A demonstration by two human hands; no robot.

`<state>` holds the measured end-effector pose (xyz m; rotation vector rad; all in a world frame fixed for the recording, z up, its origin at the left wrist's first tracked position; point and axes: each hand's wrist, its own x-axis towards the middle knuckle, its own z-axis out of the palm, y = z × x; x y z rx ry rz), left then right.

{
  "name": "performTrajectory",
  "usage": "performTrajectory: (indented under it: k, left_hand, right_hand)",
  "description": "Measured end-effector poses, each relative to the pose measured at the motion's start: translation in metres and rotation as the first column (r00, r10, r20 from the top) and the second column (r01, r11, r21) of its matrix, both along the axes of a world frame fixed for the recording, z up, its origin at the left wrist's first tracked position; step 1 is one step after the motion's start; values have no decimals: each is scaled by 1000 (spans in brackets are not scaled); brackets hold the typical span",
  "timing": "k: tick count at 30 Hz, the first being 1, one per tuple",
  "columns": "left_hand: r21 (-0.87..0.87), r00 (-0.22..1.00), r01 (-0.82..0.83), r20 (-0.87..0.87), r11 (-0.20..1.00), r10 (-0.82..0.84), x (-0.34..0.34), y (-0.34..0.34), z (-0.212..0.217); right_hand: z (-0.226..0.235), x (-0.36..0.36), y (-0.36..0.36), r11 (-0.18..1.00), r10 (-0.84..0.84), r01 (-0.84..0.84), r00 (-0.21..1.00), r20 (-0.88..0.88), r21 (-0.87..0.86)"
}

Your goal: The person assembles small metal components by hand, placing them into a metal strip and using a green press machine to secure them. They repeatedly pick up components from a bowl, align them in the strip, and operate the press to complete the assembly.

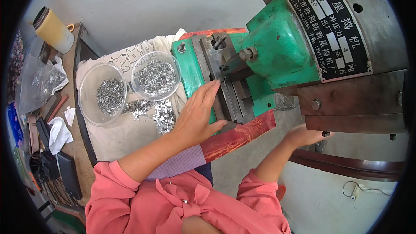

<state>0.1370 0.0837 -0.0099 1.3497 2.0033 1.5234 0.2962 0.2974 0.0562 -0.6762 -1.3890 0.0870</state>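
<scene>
At a green metal press (277, 50), left hand (196, 115) with thumb spread from fingers, fingertips beside grey steel die (234, 99), right hand (306, 136) blurred, grip unclear.

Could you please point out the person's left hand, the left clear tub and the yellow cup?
Left hand (196, 115): head view, back of the hand.
Left clear tub (89, 93): head view, left side wall.
Yellow cup (54, 32): head view, middle of its body.

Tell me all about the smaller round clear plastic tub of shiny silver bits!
The smaller round clear plastic tub stands upright and open, partly filled with small shiny silver metal-looking pieces. It sits on a pale printed cloth, beside a green metal base and a larger clear plastic tub. The left hand is near, not touching.
</scene>
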Motion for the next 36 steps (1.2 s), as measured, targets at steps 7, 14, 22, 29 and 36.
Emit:
performTrajectory:
  k: [7,14,22,29,36]
  left_hand:
    - [-16,998,-37,-46,999,36,-1,3,-1]
    - [-24,997,-78,-15,997,77,4,7,-5]
    - [-12,985,-159,-66,987,158,3,16,-5]
    - [25,942,-279,-188,960,279,-27,41,-8]
    - [54,945,-261,-190,964,267,-35,47,-11]
  right_hand:
    - [72,41,81,941,92,-94,996,21,326]
    - [63,76,137,996,44,-43,999,-1,81]
    - [190,104,162,997,-18,14,998,55,78]
    - [246,85,175,997,-35,28,996,87,74]
    - [248,81,177,997,-34,29,996,77,67]
